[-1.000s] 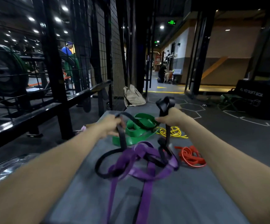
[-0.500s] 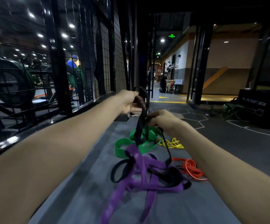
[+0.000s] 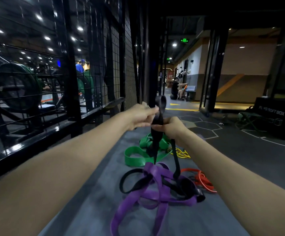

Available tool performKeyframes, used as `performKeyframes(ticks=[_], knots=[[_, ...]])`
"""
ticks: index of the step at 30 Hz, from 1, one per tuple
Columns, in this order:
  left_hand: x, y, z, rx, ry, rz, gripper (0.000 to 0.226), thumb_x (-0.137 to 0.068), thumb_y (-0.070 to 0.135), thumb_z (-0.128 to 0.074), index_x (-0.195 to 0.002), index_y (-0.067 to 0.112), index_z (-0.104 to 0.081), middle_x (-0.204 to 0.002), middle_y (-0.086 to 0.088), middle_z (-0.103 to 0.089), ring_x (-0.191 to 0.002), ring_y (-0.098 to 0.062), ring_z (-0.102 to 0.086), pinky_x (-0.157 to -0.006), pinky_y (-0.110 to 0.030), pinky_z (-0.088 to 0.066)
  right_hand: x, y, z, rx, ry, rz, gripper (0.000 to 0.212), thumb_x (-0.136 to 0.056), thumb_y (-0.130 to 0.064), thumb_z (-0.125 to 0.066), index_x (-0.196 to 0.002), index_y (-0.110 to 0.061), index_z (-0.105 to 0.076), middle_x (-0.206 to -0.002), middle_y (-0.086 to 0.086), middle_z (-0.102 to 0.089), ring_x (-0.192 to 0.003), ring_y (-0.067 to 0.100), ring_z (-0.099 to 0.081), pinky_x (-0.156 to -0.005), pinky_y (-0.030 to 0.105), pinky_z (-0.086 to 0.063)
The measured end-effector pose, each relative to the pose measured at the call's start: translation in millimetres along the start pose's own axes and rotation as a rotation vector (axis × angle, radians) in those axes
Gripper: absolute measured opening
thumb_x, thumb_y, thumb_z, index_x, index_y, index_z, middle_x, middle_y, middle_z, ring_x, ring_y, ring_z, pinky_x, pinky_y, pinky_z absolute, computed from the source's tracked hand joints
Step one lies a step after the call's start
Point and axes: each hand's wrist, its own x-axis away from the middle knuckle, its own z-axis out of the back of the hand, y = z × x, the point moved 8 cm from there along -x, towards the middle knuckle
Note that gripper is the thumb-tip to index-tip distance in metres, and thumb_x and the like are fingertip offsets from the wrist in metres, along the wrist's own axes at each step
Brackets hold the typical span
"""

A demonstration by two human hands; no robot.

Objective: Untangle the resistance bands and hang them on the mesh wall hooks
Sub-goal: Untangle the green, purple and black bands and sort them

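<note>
Pulling upward on the black band [image 3: 157, 133] is the main risk here, since its lower part is threaded through the purple band [image 3: 153, 189] lying on the grey mat [image 3: 90, 201]. The black band is held raised at the centre of the view: the left hand [image 3: 138, 114] pinches it just below its top loop, and the right hand [image 3: 172, 126], at 4 o'clock of the left and almost touching it, is curled round the strand a little lower. The fingers of both hands are thus closed on the same band. From the right hand a strand drops to the knot at 6 o'clock, where black loops pass under and over the purple folds.

If the band is hauled straight up, the knot is likely to be tightened and the purple band dragged along. A stretched band that slips from the pinch could snap back towards the person.

Beyond the knot, the green band [image 3: 135, 155] lies at 12 o'clock of it, the yellow band [image 3: 181, 153] at 1 o'clock and the orange band [image 3: 201, 179] at 3 o'clock; any of them could be snagged by a swinging loop. The mesh wall [image 3: 118, 65] stands at 10 o'clock; hooks cannot be made out on it.
</note>
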Motion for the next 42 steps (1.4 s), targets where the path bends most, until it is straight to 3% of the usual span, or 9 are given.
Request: performKeyframes(ticks=[6,11,14,17,20,26,31,36,42], knots=[[33.9,-98.9,-3.4,-0.519,-0.109,0.383,0.073,-0.079,0.06,-0.058,-0.126,0.005,-0.047,-0.081,-0.008,-0.058,-0.056,-0.01,-0.045,-0.051,-0.018,-0.044,-4.1,12.5,3.8,-0.005,0.126,-0.12,0.021,-0.081,-0.015,-0.071,-0.065,-0.012,-0.057,-0.059,0.0,-0.05,-0.05,0.011,-0.041,-0.04,0.019,-0.032],[40.4,-150.9,-31.7,-0.389,-0.11,0.502,0.082,-0.08,0.063,-0.053,-0.137,0.006,-0.037,-0.113,-0.012,-0.057,-0.08,-0.014,-0.056,-0.079,-0.024,-0.051,-3.9,3.2,-14.9,-0.059,0.134,-0.114,0.011,-0.08,-0.013,-0.071,-0.075,-0.008,-0.063,-0.06,0.001,-0.052,-0.047,0.01,-0.037,-0.04,0.018,-0.03],[29.4,-166.1,-22.8,-0.247,0.055,0.474,0.067,-0.077,0.046,-0.069,-0.121,-0.002,-0.053,-0.082,-0.008,-0.058,-0.068,-0.018,-0.055,-0.068,-0.028,-0.052,-3.6,-0.9,-22.1,-0.096,0.13,-0.122,0.02,-0.081,-0.012,-0.07,-0.065,-0.011,-0.058,-0.058,0.004,-0.05,-0.044,0.013,-0.033,-0.041,0.022,-0.027],[33.6,-170.3,-5.8,-0.018,0.122,0.489,0.01,-0.07,0.012,-0.07,-0.072,0.004,-0.064,-0.064,-0.007,-0.054,-0.057,-0.017,-0.051,-0.053,-0.024,-0.044,-6.5,-8.2,-23.9,-0.185,0.136,-0.139,0.022,-0.081,-0.01,-0.07,-0.065,-0.01,-0.056,-0.057,0.005,-0.049,-0.042,0.014,-0.031,-0.039,0.023,-0.026],[20.9,-158.3,37.6,0.11,0.148,0.432,0.036,-0.071,-0.005,-0.052,-0.038,0.008,-0.05,-0.046,-0.006,-0.046,-0.044,-0.016,-0.046,-0.047,-0.02,-0.038,-14.5,-24.7,-22.2,-0.305,0.141,-0.132,0.022,-0.082,-0.006,-0.068,-0.066,-0.01,-0.053,-0.06,0.006,-0.049,-0.035,0.011,-0.031,-0.032,0.016,-0.022],[15.1,-51.4,158.1,0.422,0.497,0.079,0.024,-0.078,-0.007,-0.054,-0.063,0.01,-0.049,-0.054,-0.008,-0.051,-0.045,-0.015,-0.052,-0.045,-0.02,-0.045,-32.7,-83.6,-24.3,-0.285,0.117,-0.069,0.015,-0.081,-0.012,-0.07,-0.076,-0.009,-0.056,-0.083,0.013,-0.056,-0.06,0.02,-0.042,-0.049,0.028,-0.031],[20.9,-21.0,154.9,0.58,0.326,-0.015,0.033,-0.084,-0.013,-0.025,-0.072,0.006,-0.049,-0.073,-0.009,-0.053,-0.047,-0.014,-0.059,-0.046,-0.019,-0.051,-30.1,-78.2,-38.6,-0.098,0.083,-0.044,0.024,-0.077,-0.017,-0.075,-0.069,-0.013,-0.053,-0.064,0.001,-0.053,-0.053,0.012,-0.041,-0.043,0.019,-0.032],[23.0,-44.6,114.7,0.538,0.193,-0.016,0.029,-0.09,-0.014,-0.036,-0.083,0.009,-0.053,-0.062,-0.004,-0.065,-0.043,-0.007,-0.062,-0.045,-0.018,-0.052,-14.8,-15.9,-73.3,0.144,-0.046,-0.054,0.021,-0.075,-0.017,-0.077,-0.09,-0.009,-0.066,-0.059,-0.005,-0.059,-0.059,0.009,-0.044,-0.05,0.017,-0.037],[22.6,-50.5,79.0,0.157,0.156,0.037,0.017,-0.089,0.008,-0.059,-0.093,0.021,-0.048,-0.074,0.0,-0.056,-0.041,-0.004,-0.053,-0.043,-0.016,-0.038,25.5,12.0,-120.3,0.595,-0.451,0.026,0.033,-0.083,-0.019,-0.069,-0.111,-0.003,-0.066,-0.108,0.013,-0.067,-0.084,0.007,-0.049,-0.059,0.01,-0.035]])
